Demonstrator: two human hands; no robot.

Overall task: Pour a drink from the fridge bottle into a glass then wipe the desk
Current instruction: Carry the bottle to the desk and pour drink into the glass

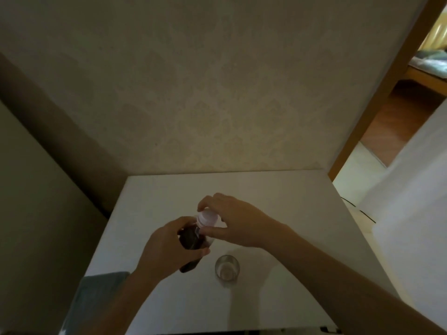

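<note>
Way over on my left a grey cloth (101, 286) lies on the white desk (278, 201), near the edge, ready for wiping. Next comes my left hand (167, 247), wrapped tight around the middle of the dark bottle (192, 239), which I hold tipped a little above the desk. My right hand (232, 221) comes after that, its fingers pinched shut on the white cap (208, 217). The cap sits on the bottle, so I think I am at the twisting part. The glass (227, 267) stands on the desk just beside the bottle, below my right hand. It looks empty, so the pouring is not done, and the wiping is left too. The room is dim, so I cannot tell how full the bottle is. My hand hides most of it, and the picture cuts off part of the cloth.
</note>
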